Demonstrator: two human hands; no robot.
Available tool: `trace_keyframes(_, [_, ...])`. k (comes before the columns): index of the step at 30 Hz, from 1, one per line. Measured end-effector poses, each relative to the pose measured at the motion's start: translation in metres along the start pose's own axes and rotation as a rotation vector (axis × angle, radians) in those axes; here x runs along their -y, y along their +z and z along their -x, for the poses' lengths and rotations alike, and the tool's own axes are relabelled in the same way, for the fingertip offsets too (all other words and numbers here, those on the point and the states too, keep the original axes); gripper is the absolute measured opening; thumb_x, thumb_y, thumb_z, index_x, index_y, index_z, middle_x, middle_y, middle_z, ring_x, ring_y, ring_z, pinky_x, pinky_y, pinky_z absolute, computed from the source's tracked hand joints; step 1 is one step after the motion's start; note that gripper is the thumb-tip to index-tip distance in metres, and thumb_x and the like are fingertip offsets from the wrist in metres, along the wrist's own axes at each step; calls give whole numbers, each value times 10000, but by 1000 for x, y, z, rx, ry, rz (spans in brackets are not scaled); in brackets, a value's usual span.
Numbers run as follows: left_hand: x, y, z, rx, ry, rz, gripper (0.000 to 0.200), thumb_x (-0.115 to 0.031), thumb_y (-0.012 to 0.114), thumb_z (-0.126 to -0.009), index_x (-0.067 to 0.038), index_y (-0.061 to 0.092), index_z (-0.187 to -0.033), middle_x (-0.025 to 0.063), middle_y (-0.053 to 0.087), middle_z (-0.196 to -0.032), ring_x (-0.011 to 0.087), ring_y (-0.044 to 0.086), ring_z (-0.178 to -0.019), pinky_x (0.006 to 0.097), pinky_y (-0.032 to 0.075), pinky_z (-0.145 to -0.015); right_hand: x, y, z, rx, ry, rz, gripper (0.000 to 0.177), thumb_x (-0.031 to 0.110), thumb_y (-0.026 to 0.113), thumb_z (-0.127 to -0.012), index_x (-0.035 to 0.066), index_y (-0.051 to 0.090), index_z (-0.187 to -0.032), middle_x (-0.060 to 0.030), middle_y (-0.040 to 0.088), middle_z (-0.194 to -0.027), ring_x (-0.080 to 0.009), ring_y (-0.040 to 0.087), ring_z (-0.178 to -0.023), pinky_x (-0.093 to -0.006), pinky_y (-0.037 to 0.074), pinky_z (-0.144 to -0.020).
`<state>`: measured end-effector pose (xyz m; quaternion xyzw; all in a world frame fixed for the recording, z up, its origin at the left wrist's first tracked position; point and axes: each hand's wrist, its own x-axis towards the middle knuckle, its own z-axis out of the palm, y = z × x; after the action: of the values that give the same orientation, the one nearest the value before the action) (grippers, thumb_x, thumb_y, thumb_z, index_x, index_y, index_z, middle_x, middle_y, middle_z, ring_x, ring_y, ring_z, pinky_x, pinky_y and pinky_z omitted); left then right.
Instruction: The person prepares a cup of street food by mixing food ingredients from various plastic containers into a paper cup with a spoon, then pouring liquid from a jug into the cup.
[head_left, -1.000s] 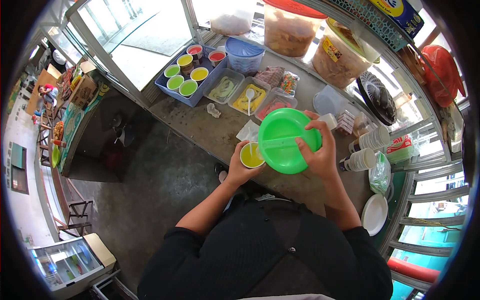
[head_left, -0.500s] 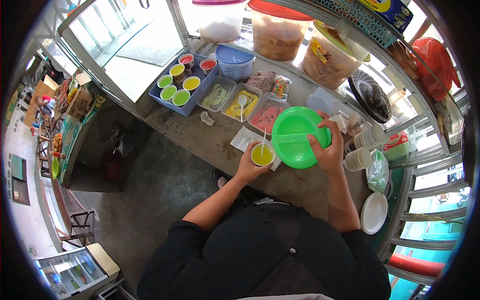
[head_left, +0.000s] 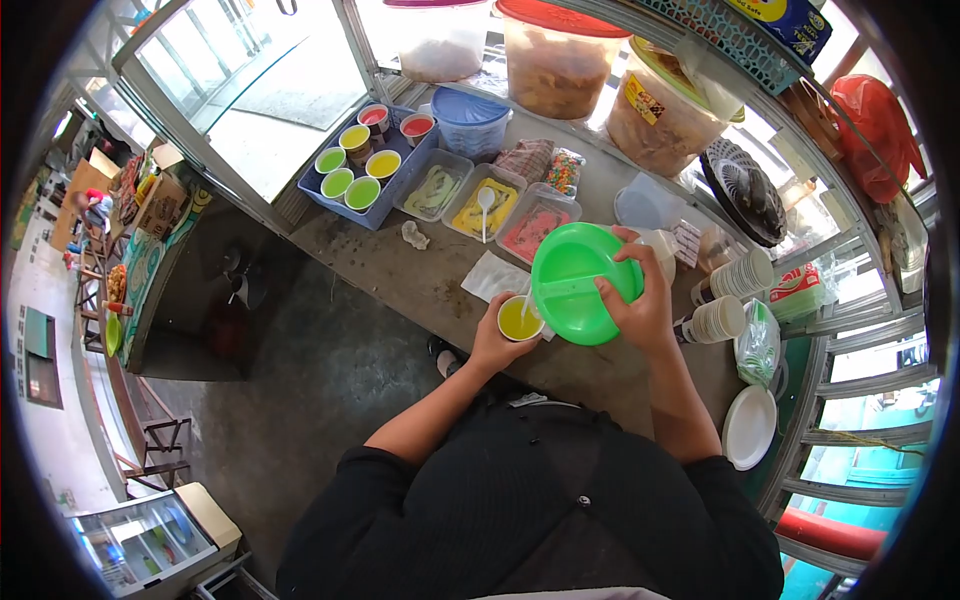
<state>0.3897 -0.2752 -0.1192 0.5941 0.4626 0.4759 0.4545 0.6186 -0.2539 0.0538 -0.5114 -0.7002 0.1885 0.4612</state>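
Observation:
My left hand (head_left: 497, 343) is wrapped round a paper cup of yellow-green liquid (head_left: 519, 318), low over the counter's front edge. A light stick or spoon handle stands in the cup, partly hidden by a round green divided lid or dish (head_left: 588, 283). My right hand (head_left: 640, 301) grips that green piece by its right edge, tilted, with its left rim over the cup. Behind them are tubs with pink (head_left: 538, 222), yellow (head_left: 484, 206) and pale green (head_left: 434, 190) contents. A white spoon (head_left: 486, 205) lies in the yellow tub. A white napkin (head_left: 494, 276) lies behind the cup.
A blue basket (head_left: 330, 207) at the back left holds several cups of coloured liquid. Large lidded containers (head_left: 560, 68) line the back. Stacked paper cups (head_left: 717, 318), a bagged green item (head_left: 757, 340) and white plates (head_left: 749, 428) are at the right. A blue lidded tub (head_left: 470, 122) stands beside the basket.
The green piece in my right hand has moved left and slightly down, tilting over the cup. A whitish container behind it shows more. My left hand has shifted slightly left with the cup.

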Motion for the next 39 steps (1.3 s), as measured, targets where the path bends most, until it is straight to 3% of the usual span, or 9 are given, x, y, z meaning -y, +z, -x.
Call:
trace_keyframes(14, [0,-4,3,21,0,12,801,-211,910,-679,-48,478,-1334,138,673,-1143,245,676,-1078,361,522,-941,14,6,4,65,-36,65,339,125,756,-778,103,573,-1062,-166,619,-1346,-419,532,-1229,-505,365,-1068])
trace_keyframes(17, [-1,-6,4,28,1,3,804,-212,910,-677,-48,479,-1334,139,675,-1144,247,677,-1081,362,523,-943,16,7,6,107,-77,187,367,115,763,-793,104,551,-1092,-172,613,-1387,-399,593,-1207,-459,415,-1020])
trace_keyframes(29, [-4,-9,7,31,-15,-43,803,-226,910,-676,-50,483,-1334,146,680,-1156,256,685,-1090,369,528,-941,14,10,2,92,-96,192,351,112,753,-791,110,547,-1074,-160,617,-1382,-384,598,-1193,-447,410,-991])
trace_keyframes(32, [-3,-9,7,33,-7,-42,805,-224,912,-676,-53,482,-1335,145,681,-1154,255,685,-1089,369,528,-940,19,6,0,80,3,63,321,132,748,-779,101,580,-1050,-168,619,-1325,-413,527,-1238,-507,343,-1083])
trace_keyframes(39, [-1,-8,7,28,-22,-23,790,-211,912,-680,-57,493,-1331,137,687,-1150,253,685,-1090,371,528,-937,15,12,4,107,-87,167,360,119,764,-782,109,551,-1073,-160,608,-1390,-410,564,-1211,-477,401,-1030])
